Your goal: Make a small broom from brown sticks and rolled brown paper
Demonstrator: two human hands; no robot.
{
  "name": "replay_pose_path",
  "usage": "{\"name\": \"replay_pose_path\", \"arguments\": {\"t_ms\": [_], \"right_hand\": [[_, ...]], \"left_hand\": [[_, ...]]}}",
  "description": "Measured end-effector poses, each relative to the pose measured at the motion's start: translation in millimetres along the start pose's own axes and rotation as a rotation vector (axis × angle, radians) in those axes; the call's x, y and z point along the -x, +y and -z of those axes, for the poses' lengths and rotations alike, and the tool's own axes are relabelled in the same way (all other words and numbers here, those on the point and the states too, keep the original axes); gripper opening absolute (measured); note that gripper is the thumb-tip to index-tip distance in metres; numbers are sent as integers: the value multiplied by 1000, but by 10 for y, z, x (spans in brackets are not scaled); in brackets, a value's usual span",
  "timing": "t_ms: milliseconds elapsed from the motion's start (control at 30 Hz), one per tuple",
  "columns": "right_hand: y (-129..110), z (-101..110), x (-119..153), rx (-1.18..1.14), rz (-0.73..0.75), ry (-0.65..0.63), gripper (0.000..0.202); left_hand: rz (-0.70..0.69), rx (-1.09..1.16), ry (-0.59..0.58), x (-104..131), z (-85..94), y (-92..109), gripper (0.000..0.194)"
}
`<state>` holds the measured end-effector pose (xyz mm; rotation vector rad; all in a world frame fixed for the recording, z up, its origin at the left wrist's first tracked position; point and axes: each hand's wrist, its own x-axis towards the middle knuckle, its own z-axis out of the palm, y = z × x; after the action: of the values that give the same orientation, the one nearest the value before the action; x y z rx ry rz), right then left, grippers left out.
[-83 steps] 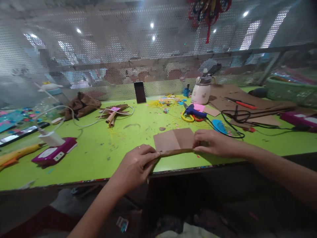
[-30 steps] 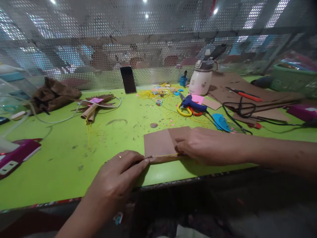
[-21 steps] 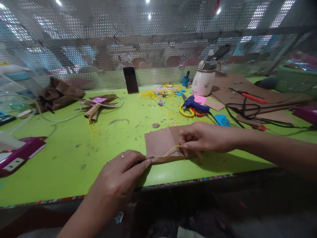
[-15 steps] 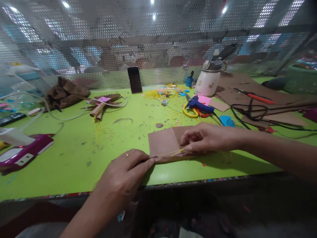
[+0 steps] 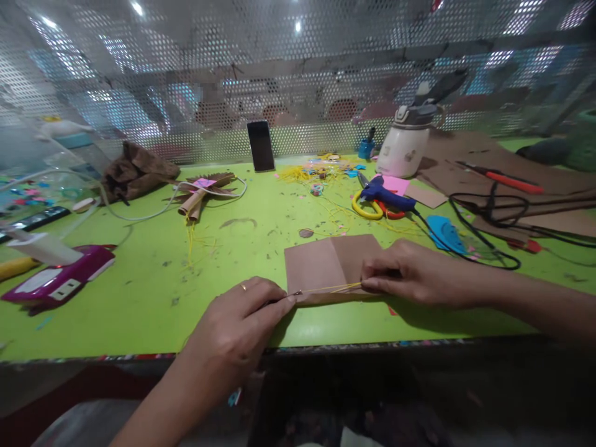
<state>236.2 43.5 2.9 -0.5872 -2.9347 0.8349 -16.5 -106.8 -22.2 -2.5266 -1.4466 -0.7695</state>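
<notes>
A folded piece of brown paper [image 5: 314,264] lies near the front of the green table, a crease running across it. My left hand [image 5: 242,323] is closed on its near left corner, thumb on top, beside a small dark piece I cannot make out. Yellow thread [image 5: 342,287] stretches along the paper's near edge from that corner to my right hand [image 5: 400,273]. The fingers of my right hand pinch the thread's other end over the right part of the paper.
Behind my right hand lie scissors [image 5: 370,206], a blue-handled tool [image 5: 388,194] with a black cord and blue paper [image 5: 446,234]. A phone [image 5: 261,146] leans on the mesh. A bottle [image 5: 404,146] stands right; a purple power strip [image 5: 63,276] and a rolled paper piece [image 5: 198,198] are left.
My right hand has shifted right along the paper, and more of the yellow thread shows between my hands. My left hand keeps its hold on the corner. The view has turned slightly left.
</notes>
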Motion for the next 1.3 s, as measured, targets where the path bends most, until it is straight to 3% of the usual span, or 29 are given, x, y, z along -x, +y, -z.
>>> {"name": "replay_pose_path", "arguments": {"t_ms": [333,800,933,1100,1233,1300], "right_hand": [[145,74,36,16,12,-18,27],[381,259,336,26,-120,-107,32],[315,269,331,65,-115,-64,30],[282,273,340,120,-219,8,31],[324,435,517,241,-310,61,27],[280,540,628,315,-324,156,25]], "left_hand": [[-8,-3,27,-3,5,5,22],[8,-51,-5,-8,12,-5,22],[-18,-50,2,9,-9,-55,21],[-50,-70,30,15,-40,-100,22],[-77,-85,54,0,-43,-113,22],[-76,-84,49,-8,-40,-116,23]]}}
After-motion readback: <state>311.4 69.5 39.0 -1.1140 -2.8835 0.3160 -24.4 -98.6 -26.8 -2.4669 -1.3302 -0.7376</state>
